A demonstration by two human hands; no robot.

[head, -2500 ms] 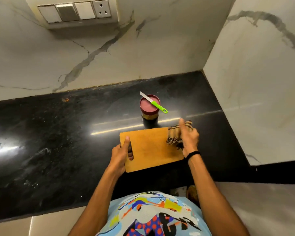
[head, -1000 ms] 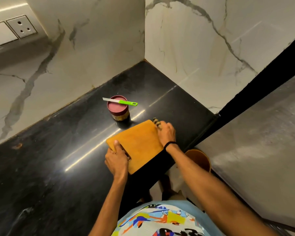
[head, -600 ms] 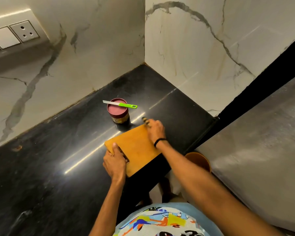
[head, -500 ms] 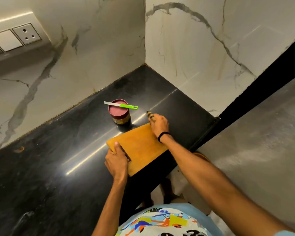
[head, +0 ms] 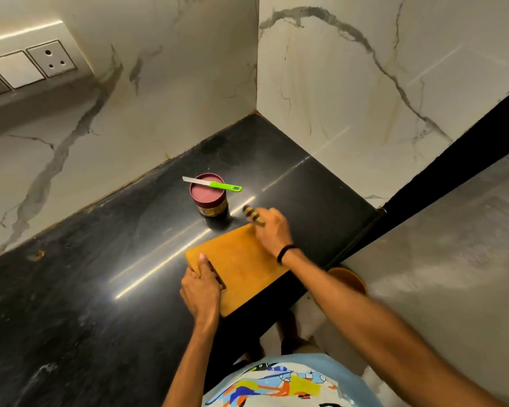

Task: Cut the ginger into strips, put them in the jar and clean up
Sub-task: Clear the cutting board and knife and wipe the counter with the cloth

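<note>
On black countertop [head: 100,289]: cleanup step, by my reading. Left hand [head: 202,286] grips wooden cutting board [head: 241,259] at its near end, thumb on top, fingers curled round the edge. Right hand [head: 272,230] pinches striped cloth [head: 252,214] at the board's far corner. Lidded jar [head: 207,198] just beyond, green-handled knife [head: 215,185] across its lid. No ginger visible on the board. Next: hold board steady, sweep cloth across it.

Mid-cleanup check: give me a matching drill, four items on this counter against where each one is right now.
Items:
1. knife
2. jar
3. cutting board
4. striped cloth

Places:
A. held in the right hand
B. lying across the jar's top
C. gripped at its near end by the left hand
D. standing just beyond the board's far edge

Pairs: 1-B, 2-D, 3-C, 4-A.
</note>
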